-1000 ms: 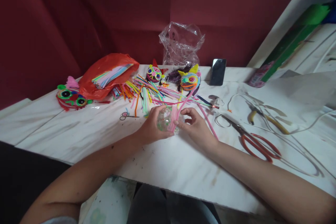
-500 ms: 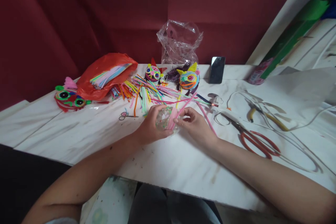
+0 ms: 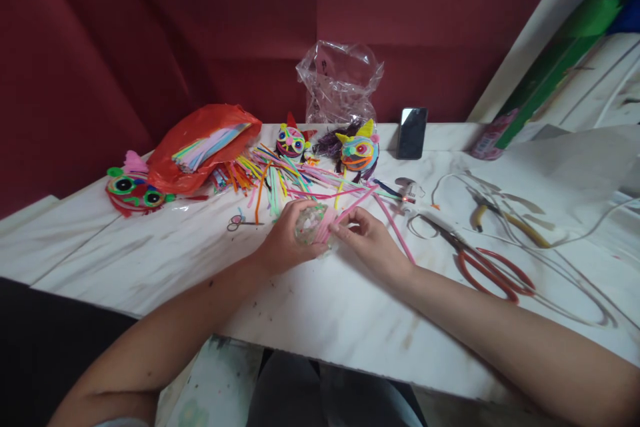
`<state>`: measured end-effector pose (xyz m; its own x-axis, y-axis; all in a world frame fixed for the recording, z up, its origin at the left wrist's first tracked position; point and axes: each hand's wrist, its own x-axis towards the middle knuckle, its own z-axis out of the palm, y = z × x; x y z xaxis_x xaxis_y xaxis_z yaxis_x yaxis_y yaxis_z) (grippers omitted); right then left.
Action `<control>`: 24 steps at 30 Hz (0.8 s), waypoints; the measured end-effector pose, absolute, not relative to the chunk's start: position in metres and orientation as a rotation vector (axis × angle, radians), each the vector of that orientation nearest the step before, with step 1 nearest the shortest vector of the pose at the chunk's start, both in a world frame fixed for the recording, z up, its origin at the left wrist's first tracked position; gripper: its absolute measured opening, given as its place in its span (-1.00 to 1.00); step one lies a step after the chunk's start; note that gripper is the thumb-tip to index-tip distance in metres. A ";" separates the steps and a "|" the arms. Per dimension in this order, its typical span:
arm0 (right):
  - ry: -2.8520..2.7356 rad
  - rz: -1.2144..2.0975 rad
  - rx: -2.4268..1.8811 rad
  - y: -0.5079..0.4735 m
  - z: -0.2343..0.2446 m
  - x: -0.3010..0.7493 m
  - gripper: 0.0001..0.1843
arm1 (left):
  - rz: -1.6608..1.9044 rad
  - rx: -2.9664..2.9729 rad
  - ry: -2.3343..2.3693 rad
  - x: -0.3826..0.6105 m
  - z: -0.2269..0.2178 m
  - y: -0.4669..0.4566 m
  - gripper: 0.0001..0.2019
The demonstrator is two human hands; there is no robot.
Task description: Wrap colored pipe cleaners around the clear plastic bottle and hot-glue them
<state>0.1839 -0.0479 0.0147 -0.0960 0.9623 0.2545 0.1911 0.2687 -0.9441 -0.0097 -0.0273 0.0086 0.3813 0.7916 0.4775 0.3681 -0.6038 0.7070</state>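
Head view: clear ball (image 3: 305,227), left of red-handled scissors (image 3: 461,252), gripped by curled left hand (image 3: 287,233); right hand (image 3: 369,238), nearly closed, pinches pink pipe cleaner (image 3: 357,203); pink band (image 3: 326,225) laid, ball's left side unwrapped

The desk (image 3: 350,327) is white with grey-brown marbling, and a seam crosses its left end. Read as a clock with twelve at the back edge, it carries small scissors (image 3: 235,223) at nine and, farther out, a red toy head (image 3: 136,192). At ten sits a red bag (image 3: 185,137); at eleven, a tangle of pipe cleaners (image 3: 276,177), a red-horned head (image 3: 291,141) just behind. Toward one come a yellow-horned head (image 3: 361,152), then a phone (image 3: 413,133) propped upright. At two, a white tool (image 3: 411,192) shows a red light; a pink can (image 3: 491,139) stands beyond. At three, yellow-handled pliers (image 3: 527,233) lie among white cable (image 3: 590,239); toward four, big scissors (image 3: 463,250). Dark specks (image 3: 257,305) dot seven.
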 end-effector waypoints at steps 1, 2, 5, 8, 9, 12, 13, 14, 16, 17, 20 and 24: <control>-1.525 0.939 -1.117 -0.048 0.015 0.184 -0.71 | 1.141 2.138 1.006 -0.010 0.008 -0.027 -0.32; -1.524 0.919 -1.120 -0.048 0.015 0.183 -0.71 | 1.145 2.120 1.020 -0.010 0.007 -0.027 -0.32; -1.507 0.858 -1.123 -0.048 0.012 0.180 -0.71 | 1.153 2.062 1.063 -0.010 0.007 -0.026 -0.33; -1.494 0.833 -1.129 -0.047 0.010 0.178 -0.71 | 1.121 2.044 1.055 -0.012 0.010 -0.025 -0.28; -1.495 0.835 -1.130 -0.046 0.010 0.178 -0.71 | 1.099 2.048 1.040 -0.013 0.011 -0.024 -0.27; -1.501 0.850 -1.128 -0.046 0.010 0.179 -0.72 | 1.020 2.079 0.990 -0.017 0.014 -0.023 -0.32; -1.501 0.853 -1.129 -0.046 0.011 0.180 -0.72 | 1.007 2.096 0.978 -0.018 0.015 -0.023 -0.33; -1.500 0.856 -1.129 -0.046 0.011 0.180 -0.72 | 1.000 2.113 0.971 -0.018 0.015 -0.023 -0.33; -1.496 0.852 -1.135 -0.046 0.012 0.180 -0.72 | 1.006 2.142 0.980 -0.018 0.015 -0.023 -0.33; -1.495 0.848 -1.139 -0.046 0.012 0.180 -0.73 | 1.010 2.151 0.991 -0.018 0.015 -0.023 -0.33; -1.495 0.837 -1.147 -0.045 0.011 0.179 -0.73 | 1.021 2.170 1.009 -0.016 0.014 -0.024 -0.35; -1.492 0.840 -1.139 -0.045 0.009 0.179 -0.73 | 1.039 2.174 0.983 -0.015 0.013 -0.024 -0.36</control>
